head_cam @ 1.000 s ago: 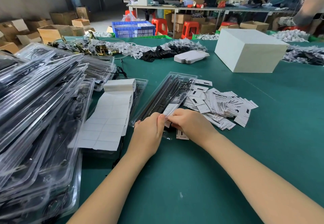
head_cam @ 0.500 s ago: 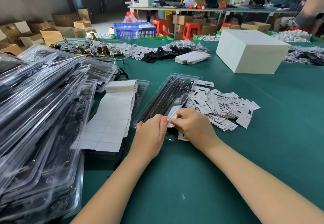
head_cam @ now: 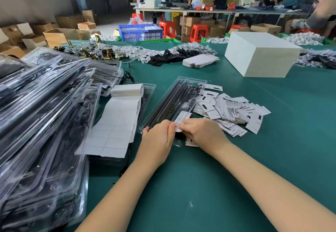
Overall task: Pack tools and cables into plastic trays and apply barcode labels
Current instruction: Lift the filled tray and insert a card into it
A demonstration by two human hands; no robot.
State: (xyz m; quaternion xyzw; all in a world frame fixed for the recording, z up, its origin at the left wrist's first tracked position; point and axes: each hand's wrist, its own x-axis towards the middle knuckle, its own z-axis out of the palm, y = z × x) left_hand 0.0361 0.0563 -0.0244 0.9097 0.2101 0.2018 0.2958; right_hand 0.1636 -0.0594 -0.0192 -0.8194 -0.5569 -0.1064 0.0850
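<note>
1. Where the two hands meet at the near end of the clear plastic tray [head_cam: 172, 102], the left hand [head_cam: 157, 137] has its fingers curled over the tray's near edge, its grip closed on the plastic.
2. Touching it, the right hand [head_cam: 201, 133] pinches a small white label [head_cam: 181, 117] against the same end of the tray, fingertips pressed together on it.
3. That tray lies flat on the green desk [head_cam: 200, 186], running away from the hands, with long dark tools and a thin cable inside.
4. It looks light and thin-walled, likely springy and slick, so holding the rim at the near corner seems safest; pressing the middle may buckle it.
5. As for the label, it is probably limp and sticky, best held by one edge and smoothed down.
6. Just right of the tray lies a loose heap of printed barcode cards [head_cam: 234, 111], some touching it, and one card peeks from under the right hand.
7. To the left, a roll of blank labels [head_cam: 116, 121] unrolls over another tray.
8. Further left, a tall leaning stack of packed trays [head_cam: 40, 122] crowds the desk edge and could slide.
9. A white box [head_cam: 261, 55] stands well apart at the far right.
</note>
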